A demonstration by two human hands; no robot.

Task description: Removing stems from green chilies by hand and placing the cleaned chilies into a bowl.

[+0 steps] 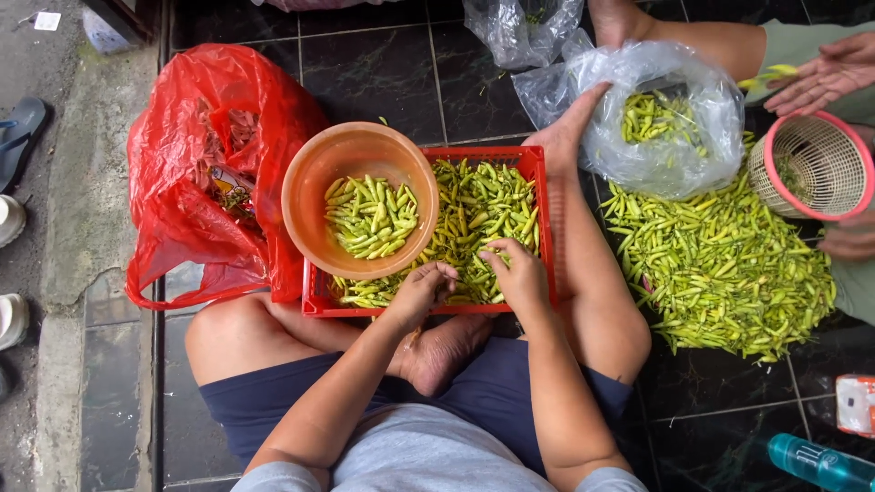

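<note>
I sit cross-legged on a dark tiled floor with a red plastic crate (538, 173) full of green-yellow chilies (483, 205) in front of me. My left hand (421, 284) rests on the chilies at the crate's near edge, fingers curled on a chili. My right hand (516, 271) is beside it, fingers pinched on another chili. An orange bowl (314, 173) with a small heap of chilies sits on the crate's left corner.
A red plastic bag (196, 155) lies to the left. On the right, a heap of chilies (720, 269) covers the floor, another person holds a clear bag (670, 114) of chilies, and a pink basket (811, 164) stands by. A teal bottle (820, 463) lies at lower right.
</note>
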